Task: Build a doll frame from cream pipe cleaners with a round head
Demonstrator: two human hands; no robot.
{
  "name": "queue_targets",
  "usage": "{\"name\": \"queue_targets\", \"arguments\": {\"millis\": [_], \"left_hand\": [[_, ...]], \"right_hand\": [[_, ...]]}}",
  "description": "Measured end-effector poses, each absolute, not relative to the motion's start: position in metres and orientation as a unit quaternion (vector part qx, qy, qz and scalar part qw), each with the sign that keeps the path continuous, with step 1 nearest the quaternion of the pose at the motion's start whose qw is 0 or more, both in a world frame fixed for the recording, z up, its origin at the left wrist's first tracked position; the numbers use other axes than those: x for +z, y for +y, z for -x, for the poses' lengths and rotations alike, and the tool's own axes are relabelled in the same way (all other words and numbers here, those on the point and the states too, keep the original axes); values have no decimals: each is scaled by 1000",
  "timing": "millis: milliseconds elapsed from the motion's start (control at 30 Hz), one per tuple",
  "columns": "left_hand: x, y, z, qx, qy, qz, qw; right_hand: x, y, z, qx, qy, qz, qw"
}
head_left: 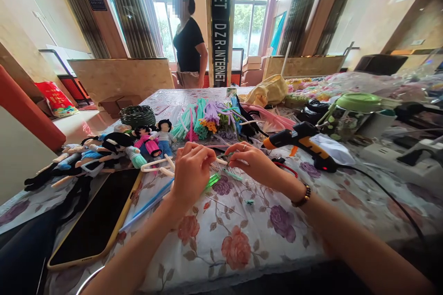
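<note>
My left hand and my right hand meet above the flowered tablecloth. The fingers of both are pinched around a thin, cream pipe cleaner; its ends are hidden by the fingers. Under my left hand lies a clear green plastic piece, its kind unclear. Blue and white pipe cleaners stick out beside my left wrist. A short mint-coloured piece rests below my right fingers. Bent cream pipe cleaners are left of my left hand.
Bundles of coloured pipe cleaners lie behind my hands. Several small dolls and a phone are at left. A glue gun with a trailing cord stands at right, near a green-lidded jar. A person stands beyond the table.
</note>
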State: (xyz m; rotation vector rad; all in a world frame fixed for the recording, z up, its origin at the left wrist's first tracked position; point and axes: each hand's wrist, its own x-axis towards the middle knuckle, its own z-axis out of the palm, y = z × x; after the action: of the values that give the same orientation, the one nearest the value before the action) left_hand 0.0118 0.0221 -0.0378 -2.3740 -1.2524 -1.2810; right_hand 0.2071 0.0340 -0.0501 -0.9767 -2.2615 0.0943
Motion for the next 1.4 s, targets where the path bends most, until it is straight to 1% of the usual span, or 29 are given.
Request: {"name": "queue_targets", "arguments": {"millis": [200, 367, 633, 733, 800, 1000, 1167, 1300, 1400], "left_hand": [[-37, 26, -8, -425, -446, 785, 65], [-38, 24, -10, -411, -453, 789, 46], [-39, 20, -14, -399, -429, 809, 37], [-40, 20, -15, -391, -424, 816, 32], [-40, 20, -16, -387, -423, 819, 27], [-41, 19, -17, -393, -378, 838, 18], [-38, 18, -17, -391, -393, 832, 28], [-37, 19, -15, -392, -410, 823, 34], [-36, 21, -12, -401, -426, 810, 35]], "right_hand": [[-49, 36, -211, 43, -822, 451, 344], [-50, 33, -208, 69, -806, 489, 327], [-51, 30, -202, 98, -792, 482, 362], [-50, 28, -200, 93, -809, 429, 391], [-49, 26, -197, 106, -822, 397, 395], [-45, 18, -190, 117, -860, 352, 351], [-44, 19, -191, 112, -854, 349, 370], [-46, 25, -198, 80, -855, 364, 360], [-48, 31, -205, 30, -859, 399, 319]]}}
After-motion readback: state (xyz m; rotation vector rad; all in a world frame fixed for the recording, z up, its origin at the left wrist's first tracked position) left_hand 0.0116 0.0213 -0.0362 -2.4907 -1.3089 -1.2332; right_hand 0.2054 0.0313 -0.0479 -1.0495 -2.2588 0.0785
